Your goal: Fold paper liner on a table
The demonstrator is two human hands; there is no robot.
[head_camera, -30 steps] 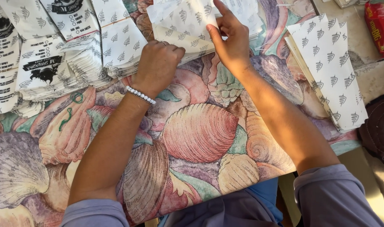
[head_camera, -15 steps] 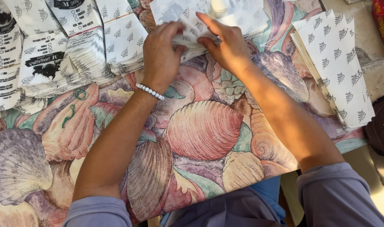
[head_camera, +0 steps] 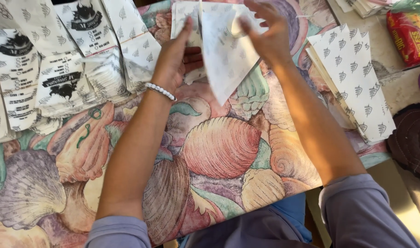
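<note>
My right hand [head_camera: 265, 32] pinches the paper sheet [head_camera: 226, 50], mid-fold. My left hand [head_camera: 175, 59] lies open, flat against it. Next, I judge, comes a pressed crease.

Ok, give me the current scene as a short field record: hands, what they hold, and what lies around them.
left hand: flat on a white patterned paper sheet on the cloth
right hand: lifting a sheet of the same paper, blurred
surface: seashell-print cloth
left of hands: piles of folded printed paper bags
right of hands: stack of flat patterned sheets
far right: red packet
</note>
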